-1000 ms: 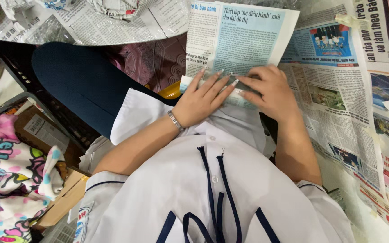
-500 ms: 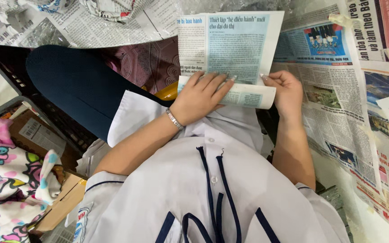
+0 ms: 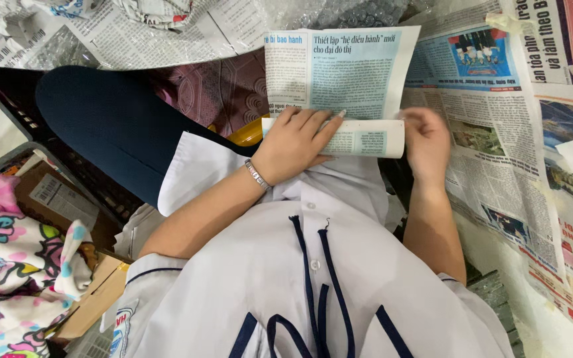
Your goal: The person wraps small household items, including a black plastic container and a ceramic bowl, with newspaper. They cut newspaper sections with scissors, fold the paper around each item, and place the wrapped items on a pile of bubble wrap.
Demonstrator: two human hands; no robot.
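A newspaper sheet with blue panels lies in front of me, its near edge rolled into a tube. My left hand presses flat on the left half of that roll, fingers spread, a silver bracelet on the wrist. My right hand grips the roll's right end. Something yellow peeks out beneath the roll beside my left hand; what it is stays hidden. I wear a white shirt with dark blue trim.
More newspaper sheets cover the floor to the right and along the top. My dark blue trouser leg stretches left. A cardboard box and a pink cartoon-print cloth sit at lower left.
The near edge of the sheet has been rolled further up into a tube. My right hand has slid from the middle to the roll's right end.
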